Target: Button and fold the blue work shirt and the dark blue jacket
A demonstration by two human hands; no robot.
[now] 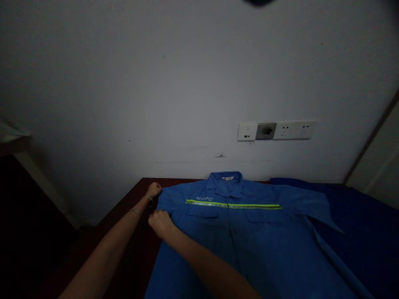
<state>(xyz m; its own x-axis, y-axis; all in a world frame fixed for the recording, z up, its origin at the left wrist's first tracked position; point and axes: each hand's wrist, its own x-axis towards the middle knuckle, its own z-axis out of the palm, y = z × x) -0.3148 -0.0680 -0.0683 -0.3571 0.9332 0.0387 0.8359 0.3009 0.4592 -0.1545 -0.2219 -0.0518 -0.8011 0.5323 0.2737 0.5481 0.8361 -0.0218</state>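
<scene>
A blue short-sleeved work shirt [218,232] lies spread front side up, its collar toward the wall. A yellow-green and silver reflective strip [233,205] crosses its chest, with white letters above it on the left. My left hand [153,189], with bracelets on the wrist, is closed on the upper edge of the sleeve at the left. Just below it, my right hand [161,223] is closed on the lower edge of that same sleeve. My right forearm passes over the shirt's left front.
The shirt rests on a dark red-brown table [124,207] against a grey-white wall [174,91]. Darker blue cloth [368,232] lies at the right, partly under the shirt. Wall sockets [293,130] sit above the table. A dark piece of furniture [28,199] stands at the left.
</scene>
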